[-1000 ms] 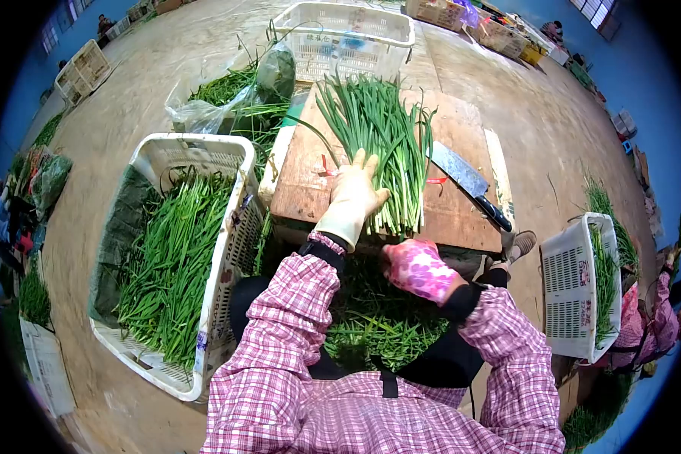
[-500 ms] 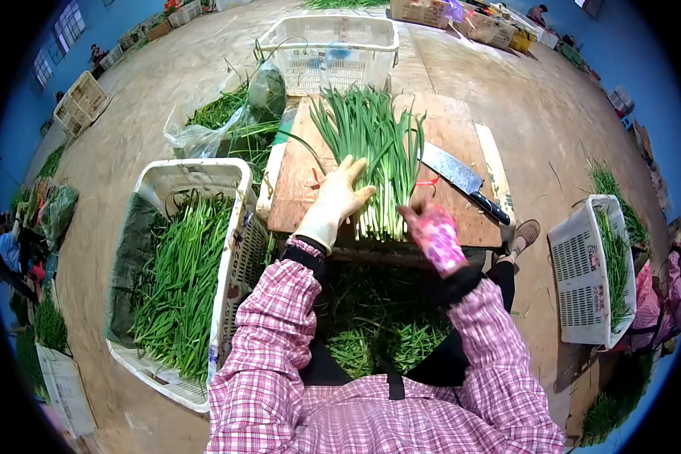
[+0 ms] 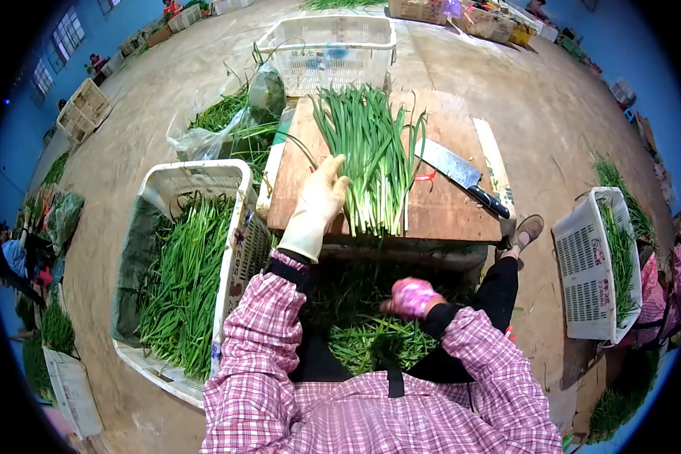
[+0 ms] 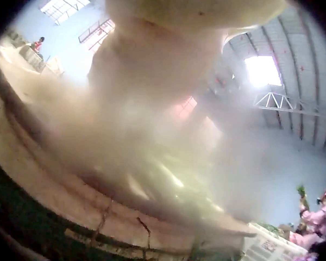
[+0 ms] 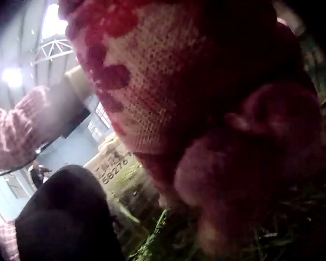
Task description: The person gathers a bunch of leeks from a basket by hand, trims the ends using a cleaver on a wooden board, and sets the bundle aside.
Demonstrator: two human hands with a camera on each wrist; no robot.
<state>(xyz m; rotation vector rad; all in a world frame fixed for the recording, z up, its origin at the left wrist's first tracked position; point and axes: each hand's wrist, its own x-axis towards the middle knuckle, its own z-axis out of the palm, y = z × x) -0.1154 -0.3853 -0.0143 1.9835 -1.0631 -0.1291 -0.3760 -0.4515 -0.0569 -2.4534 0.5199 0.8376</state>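
Note:
A fanned bunch of long green stalks with pale ends lies on the wooden board. Along the bunch's left side is my left hand in a cream glove, fingers relaxed and thumb by the stalks; whether it touches them is unclear. In the left wrist view this hand is large and blurred. My right hand, in a pink patterned glove, is low in front of the board, above loose greens. The right wrist view shows its fingers curled, with nothing visible in them. A cleaver rests right of the bunch.
A white crate of greens stands at the left, another crate at the right. Beyond the board are a pale crate and a plastic bag with greens. The knees flank the loose greens.
My right hand has come away from the pale stalk ends and down toward my lap. My left hand has shifted left, off the top of the bunch to its side.

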